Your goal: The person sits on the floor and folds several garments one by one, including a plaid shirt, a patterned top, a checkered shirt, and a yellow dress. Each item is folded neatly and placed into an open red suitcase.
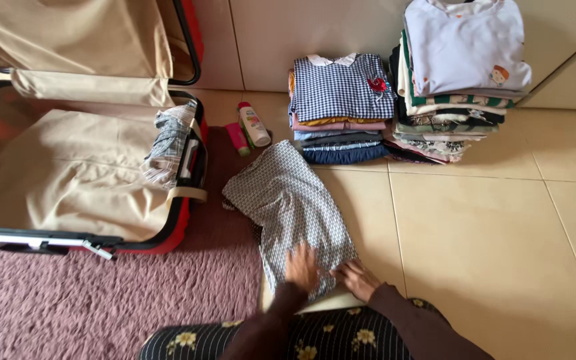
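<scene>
A grey-and-white patterned garment [288, 200] lies spread on the floor, half on the tiles and half on the rug. My left hand [301, 267] presses flat on its near end, fingers apart. My right hand [357, 278] rests beside it on the garment's near right edge, fingers on the cloth. Both sleeves are dark brown. Whether either hand pinches the fabric is not clear; they appear to lie on top of it.
An open red suitcase [181, 220] with beige lining stands at left, a rolled checked cloth [168, 143] inside. Two bottles [251, 125] lie by it. Two stacks of folded clothes [341, 110] [458, 80] stand against the wall. A mauve rug [101, 300] covers the left floor.
</scene>
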